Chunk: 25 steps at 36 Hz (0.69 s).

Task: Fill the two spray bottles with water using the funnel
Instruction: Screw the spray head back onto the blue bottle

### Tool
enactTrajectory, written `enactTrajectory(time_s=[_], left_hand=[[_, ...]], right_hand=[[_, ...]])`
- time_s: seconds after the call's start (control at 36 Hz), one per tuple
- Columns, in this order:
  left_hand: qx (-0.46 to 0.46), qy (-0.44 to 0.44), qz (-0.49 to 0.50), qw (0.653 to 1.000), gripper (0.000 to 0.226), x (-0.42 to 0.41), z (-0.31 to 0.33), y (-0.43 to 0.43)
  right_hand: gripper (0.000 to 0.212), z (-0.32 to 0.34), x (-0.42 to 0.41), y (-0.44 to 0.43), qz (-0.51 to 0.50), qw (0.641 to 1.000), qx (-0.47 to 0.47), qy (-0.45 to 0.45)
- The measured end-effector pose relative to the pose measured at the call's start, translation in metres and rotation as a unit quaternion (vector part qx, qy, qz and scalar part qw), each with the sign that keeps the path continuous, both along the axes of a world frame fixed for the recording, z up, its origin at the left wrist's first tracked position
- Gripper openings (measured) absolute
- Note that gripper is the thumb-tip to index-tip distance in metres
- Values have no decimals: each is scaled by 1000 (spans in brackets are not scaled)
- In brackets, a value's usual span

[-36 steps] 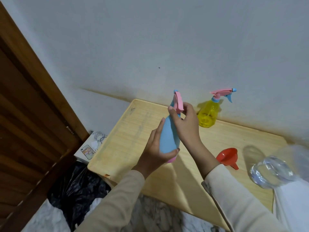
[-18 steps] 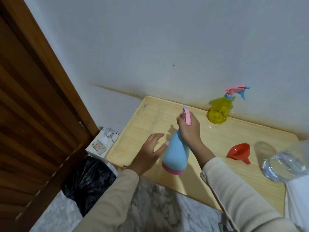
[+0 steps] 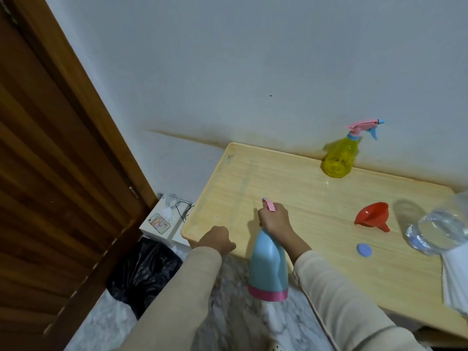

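Blue spray bottle [image 3: 267,264] aloft at the table [image 3: 278,178] edge, yellow spray bottle [image 3: 339,158] upright by the wall [image 3: 253,72], red funnel [image 3: 371,216] sideways.

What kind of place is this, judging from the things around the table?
Probably a corner of a home: a wooden table stands against a white wall, beside a slatted wooden door, with a black rubbish bag on the marble-patterned floor.

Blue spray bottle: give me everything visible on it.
The blue spray bottle is opaque light-blue plastic with a pink band round its base and a pink spray head on. The right hand grips its neck, holding it off the table, base toward the camera past the near edge. The left hand is apart from it.
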<state>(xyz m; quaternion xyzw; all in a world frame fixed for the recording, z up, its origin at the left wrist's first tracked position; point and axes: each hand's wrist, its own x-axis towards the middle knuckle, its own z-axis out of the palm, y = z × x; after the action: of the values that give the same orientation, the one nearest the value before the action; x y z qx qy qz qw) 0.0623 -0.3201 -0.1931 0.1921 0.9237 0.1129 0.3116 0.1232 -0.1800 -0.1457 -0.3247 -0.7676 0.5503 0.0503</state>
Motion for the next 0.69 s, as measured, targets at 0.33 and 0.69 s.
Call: enactTrajectory(time_s=[0.33, 0.69], left_hand=[[2, -9, 10, 1000, 29, -5, -2, -9], [22, 22, 3, 1000, 22, -12, -4, -11]], right_hand=[[24, 6, 4, -15, -4, 1000, -17, -2], [5, 4, 2, -19, 30, 999, 11, -3]])
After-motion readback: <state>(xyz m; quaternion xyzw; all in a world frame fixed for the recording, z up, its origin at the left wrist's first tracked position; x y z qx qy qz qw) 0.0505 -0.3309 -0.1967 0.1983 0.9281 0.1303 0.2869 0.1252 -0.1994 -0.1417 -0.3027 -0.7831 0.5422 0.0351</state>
